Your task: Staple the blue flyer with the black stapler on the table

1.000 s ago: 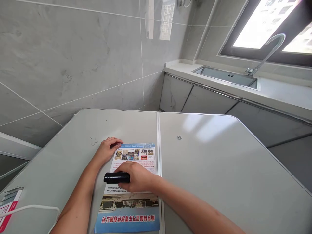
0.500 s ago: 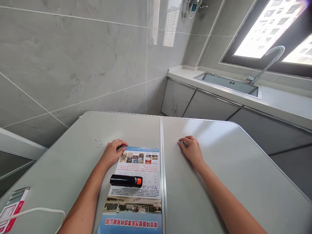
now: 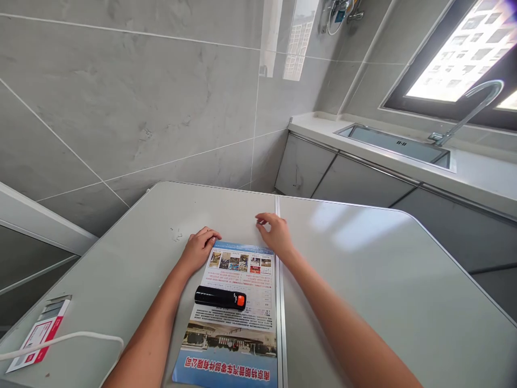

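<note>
A printed leaflet [image 3: 234, 318] with photos and red and black text lies on the grey folding table [image 3: 363, 291], its lettering upside down to me. Across its middle rests an oblong black object with an orange button [image 3: 220, 298], its exact kind unclear. At the leaflet's top left corner is my left hand [image 3: 201, 249], fingers bent and pressed together on the corner. My right hand [image 3: 274, 233] is by the top right corner, thumb and forefinger curled toward each other. Anything between those fingertips is too small to make out.
On the left, a white cable [image 3: 81, 335] runs over a red and white packet [image 3: 40, 337]. A metal seam [image 3: 281, 323] divides the tabletop beside the leaflet. Tiled wall stands behind; a counter with a sink [image 3: 398, 144] and faucet [image 3: 468, 110] is at right.
My right hand has moved left across the seam, from the right half of the table to the leaflet's top right. My left hand stays at its corner. The view has shifted slightly.
</note>
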Available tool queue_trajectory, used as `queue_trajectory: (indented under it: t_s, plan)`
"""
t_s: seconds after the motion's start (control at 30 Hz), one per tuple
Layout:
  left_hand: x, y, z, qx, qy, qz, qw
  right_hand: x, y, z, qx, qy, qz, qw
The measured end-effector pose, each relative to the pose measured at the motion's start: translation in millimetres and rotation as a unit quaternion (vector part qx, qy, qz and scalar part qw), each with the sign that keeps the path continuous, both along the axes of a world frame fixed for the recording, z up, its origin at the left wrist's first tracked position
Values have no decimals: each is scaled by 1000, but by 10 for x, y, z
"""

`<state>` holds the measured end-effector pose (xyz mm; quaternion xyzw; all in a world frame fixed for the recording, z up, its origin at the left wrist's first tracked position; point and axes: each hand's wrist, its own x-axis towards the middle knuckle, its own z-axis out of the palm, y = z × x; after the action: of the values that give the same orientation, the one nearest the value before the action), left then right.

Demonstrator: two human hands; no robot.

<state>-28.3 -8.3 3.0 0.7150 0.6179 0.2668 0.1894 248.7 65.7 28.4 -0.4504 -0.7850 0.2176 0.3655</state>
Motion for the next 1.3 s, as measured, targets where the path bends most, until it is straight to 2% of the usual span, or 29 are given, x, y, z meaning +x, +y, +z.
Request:
queue_trajectory:
  t_s: [0.1,0.23,0.3,0.4,0.47,0.57,0.67,0.73,0.77,0.83,0.93,1.07,1.2,1.3]
  plan:
    - [24,-20,31,1,19,4,1000,-332,29,-33,-14,-49,62,997]
    - [51,-33,57,-5,32,2,999,-478,46,-129,-20,-69,92,993]
    - [53,-31,58,-7,33,2,999,-465,59,-138,-18,-79,79,994]
    - [47,-26,44,-10,33,3,999,-283,65,-103,0,-102,3,995]
    - [44,-24,30,-10,33,4,999,0,54,-87,5,-114,-66,991]
    - [45,-24,14,-6,35,8,999,671,34,-129,-21,-149,-143,978]
    - [53,-29,15,-5,38,9,999,1481,25,-235,-109,-274,-277,915]
    - [61,-35,27,-6,40,8,999,1959,14,-313,-187,-312,-367,856]
    - [66,-40,35,-7,40,8,999,2151,3,-348,-206,-315,-400,836]
    - [74,-50,53,-8,38,8,999,2418,-32,-408,-202,-308,-437,820]
    - [76,-59,69,-7,35,3,999,2570,-84,-458,-189,-276,-449,828]
    - [51,-49,46,1,15,13,1000,2606,-102,-466,-150,-201,-439,863]
    - [27,-32,6,8,14,22,1000,2635,-117,-462,-138,-158,-407,889]
    - [32,-28,3,3,10,15,1000,2621,-139,-468,-137,-43,-332,932]
